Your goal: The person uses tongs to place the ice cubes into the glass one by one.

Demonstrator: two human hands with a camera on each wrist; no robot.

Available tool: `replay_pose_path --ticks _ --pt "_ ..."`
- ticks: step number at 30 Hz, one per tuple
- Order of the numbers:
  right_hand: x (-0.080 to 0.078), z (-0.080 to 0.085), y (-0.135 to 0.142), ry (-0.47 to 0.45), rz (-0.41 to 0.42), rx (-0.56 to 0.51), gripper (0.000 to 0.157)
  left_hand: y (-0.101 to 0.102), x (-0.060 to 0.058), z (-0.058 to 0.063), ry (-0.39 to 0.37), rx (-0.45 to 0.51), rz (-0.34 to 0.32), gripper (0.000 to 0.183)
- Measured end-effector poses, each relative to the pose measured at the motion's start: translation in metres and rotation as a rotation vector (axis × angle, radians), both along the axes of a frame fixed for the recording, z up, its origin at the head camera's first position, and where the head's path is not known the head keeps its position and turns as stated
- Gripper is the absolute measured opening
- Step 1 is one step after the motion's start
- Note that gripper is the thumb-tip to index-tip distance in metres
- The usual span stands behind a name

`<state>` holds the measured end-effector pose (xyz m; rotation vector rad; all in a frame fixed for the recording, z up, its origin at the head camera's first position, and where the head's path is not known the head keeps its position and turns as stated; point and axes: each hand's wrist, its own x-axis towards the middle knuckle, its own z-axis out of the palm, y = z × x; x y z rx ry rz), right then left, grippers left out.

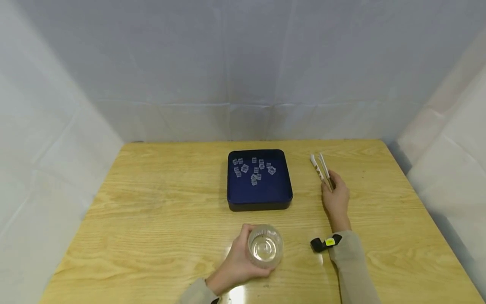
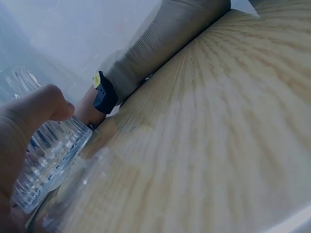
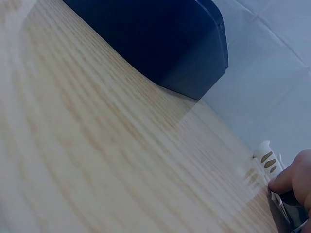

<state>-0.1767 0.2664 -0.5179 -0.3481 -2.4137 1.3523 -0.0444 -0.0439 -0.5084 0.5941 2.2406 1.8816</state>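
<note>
My left hand (image 1: 236, 265) holds a clear ribbed glass (image 1: 279, 249) from its left side near the table's front, thumb and fingers around it. In the left wrist view the glass (image 2: 51, 150) shows its fluted wall and appears empty. My right hand (image 1: 337, 199) grips white-tipped tongs (image 1: 317, 167) by the handle end, their two arms spread apart and pointing toward the back. In the right wrist view the slotted tip of the tongs (image 3: 266, 154) lies low by the tabletop. Several clear ice-like cubes (image 1: 244, 168) lie scattered in the dark blue square tray (image 1: 260, 206).
The tray stands mid-table, between the tongs and the left half of the wooden table (image 1: 163, 190). White sheeting (image 1: 190, 63) hangs behind the table and on both sides. A black wrist camera (image 1: 317, 245) juts from the right sleeve.
</note>
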Motion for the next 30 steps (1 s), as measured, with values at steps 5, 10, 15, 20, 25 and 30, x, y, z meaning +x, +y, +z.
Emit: replay_pose_path --ticks 5,10,15,20,25,30 --pt "0.001 0.002 -0.001 -0.006 -0.014 0.008 0.046 0.0 -0.001 0.0 0.014 0.024 -0.013 0.096" --pt "0.001 0.003 -0.003 0.013 -0.026 0.016 0.043 0.0 -0.002 -0.001 0.023 0.028 -0.014 0.094" --pt "0.001 0.002 -0.005 0.062 -0.055 -0.042 0.039 -0.001 -0.002 -0.001 0.035 0.017 -0.007 0.094" --pt "0.0 0.002 -0.006 0.104 -0.094 -0.132 0.036 -0.001 0.0 0.004 0.011 0.02 -0.002 0.094" --pt "0.002 0.013 -0.009 0.091 -0.119 -0.181 0.038 0.001 0.002 0.015 -0.024 0.03 -0.006 0.093" --pt "0.005 0.033 -0.014 0.122 -0.044 -0.126 0.038 0.0 -0.001 0.0 0.023 0.01 -0.014 0.095"
